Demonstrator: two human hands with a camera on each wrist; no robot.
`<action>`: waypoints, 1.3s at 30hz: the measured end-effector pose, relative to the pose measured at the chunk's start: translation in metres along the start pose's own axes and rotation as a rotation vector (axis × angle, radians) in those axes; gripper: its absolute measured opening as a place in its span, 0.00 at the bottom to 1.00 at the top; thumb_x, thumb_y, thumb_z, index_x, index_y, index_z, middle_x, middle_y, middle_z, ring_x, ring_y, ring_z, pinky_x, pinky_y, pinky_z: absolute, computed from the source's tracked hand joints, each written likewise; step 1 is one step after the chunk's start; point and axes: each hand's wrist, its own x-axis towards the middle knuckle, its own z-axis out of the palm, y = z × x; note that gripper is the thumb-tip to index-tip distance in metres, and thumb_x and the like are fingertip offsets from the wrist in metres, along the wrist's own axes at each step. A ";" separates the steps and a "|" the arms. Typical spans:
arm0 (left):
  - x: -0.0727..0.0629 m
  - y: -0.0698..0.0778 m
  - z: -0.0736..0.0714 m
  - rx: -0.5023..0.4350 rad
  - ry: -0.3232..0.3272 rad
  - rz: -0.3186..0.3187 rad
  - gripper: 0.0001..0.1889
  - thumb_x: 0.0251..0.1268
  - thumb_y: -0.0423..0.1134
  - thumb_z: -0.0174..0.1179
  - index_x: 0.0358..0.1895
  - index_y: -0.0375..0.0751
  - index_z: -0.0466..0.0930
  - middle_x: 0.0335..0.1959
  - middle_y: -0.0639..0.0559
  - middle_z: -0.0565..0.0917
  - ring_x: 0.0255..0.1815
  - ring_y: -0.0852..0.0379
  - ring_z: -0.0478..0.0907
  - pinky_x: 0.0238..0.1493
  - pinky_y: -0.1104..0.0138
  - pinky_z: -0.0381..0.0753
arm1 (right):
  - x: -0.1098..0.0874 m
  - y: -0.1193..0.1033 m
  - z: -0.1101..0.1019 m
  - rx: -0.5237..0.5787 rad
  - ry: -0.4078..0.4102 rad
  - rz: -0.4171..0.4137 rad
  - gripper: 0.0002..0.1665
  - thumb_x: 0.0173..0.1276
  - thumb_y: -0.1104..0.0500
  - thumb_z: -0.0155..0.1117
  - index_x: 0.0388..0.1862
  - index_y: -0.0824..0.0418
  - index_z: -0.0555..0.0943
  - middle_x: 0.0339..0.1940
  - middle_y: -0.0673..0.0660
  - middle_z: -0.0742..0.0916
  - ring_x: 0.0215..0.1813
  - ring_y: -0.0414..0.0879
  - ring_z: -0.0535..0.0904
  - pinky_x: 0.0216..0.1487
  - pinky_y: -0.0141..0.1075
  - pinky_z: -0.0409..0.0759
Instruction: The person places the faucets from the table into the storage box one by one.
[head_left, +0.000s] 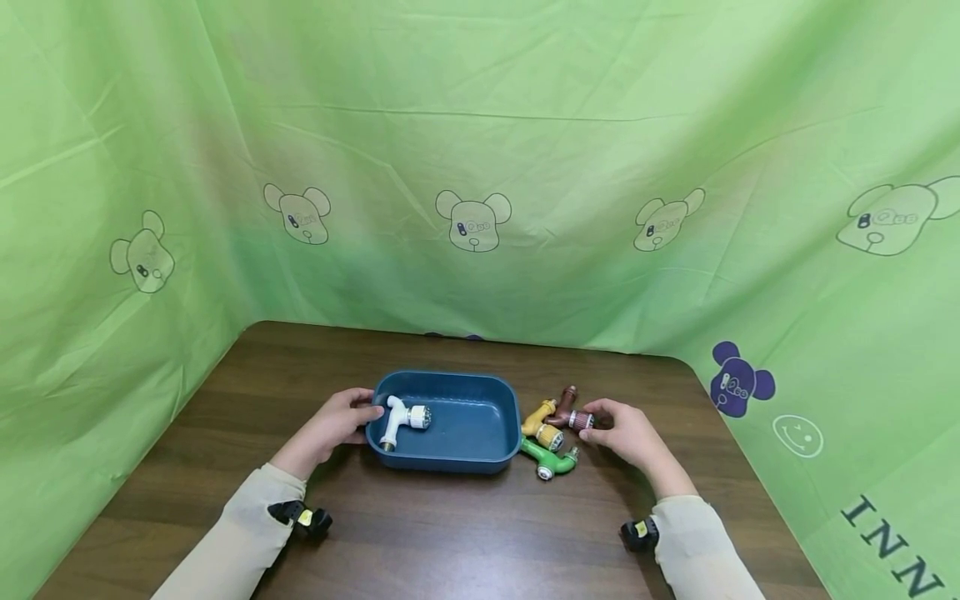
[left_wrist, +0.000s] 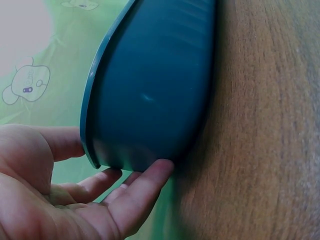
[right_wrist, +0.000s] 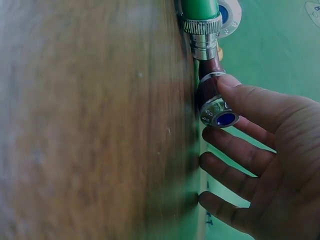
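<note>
My left hand [head_left: 341, 421] grips the left end of a blue plastic basin [head_left: 465, 462], thumb over the rim and fingers against the outer wall. In the left wrist view those fingers [left_wrist: 135, 202] press the basin's end. Inside the basin, toward its left, lies a white faucet [head_left: 397, 419]. To the right of the basin, my right hand [head_left: 626, 429] pinches the knob of a brown faucet [head_left: 572, 412] between thumb and index finger. The other fingers stay spread in the right wrist view. A yellow faucet [head_left: 538, 421] and a green faucet [head_left: 551, 460] lie beside the brown one.
Everything rests on a dark wooden table [head_left: 465, 533]. Green cloth [head_left: 472, 292] printed with bear heads hangs behind the table and on both sides. The yellow and green faucets lie close against the basin's right end.
</note>
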 end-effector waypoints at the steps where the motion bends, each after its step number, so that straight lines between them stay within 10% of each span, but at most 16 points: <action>1: 0.000 0.000 0.000 -0.001 0.000 -0.001 0.27 0.77 0.39 0.58 0.73 0.30 0.66 0.66 0.33 0.75 0.56 0.45 0.81 0.50 0.51 0.88 | 0.000 0.000 0.000 -0.003 0.000 -0.005 0.27 0.63 0.50 0.77 0.57 0.60 0.83 0.53 0.62 0.88 0.59 0.62 0.81 0.61 0.60 0.77; 39: 0.000 -0.001 0.000 -0.005 0.001 0.006 0.26 0.77 0.39 0.58 0.72 0.31 0.67 0.65 0.34 0.76 0.56 0.44 0.81 0.49 0.52 0.88 | 0.002 -0.003 0.002 -0.017 0.019 0.058 0.21 0.63 0.52 0.76 0.52 0.58 0.85 0.49 0.59 0.89 0.55 0.58 0.82 0.56 0.57 0.78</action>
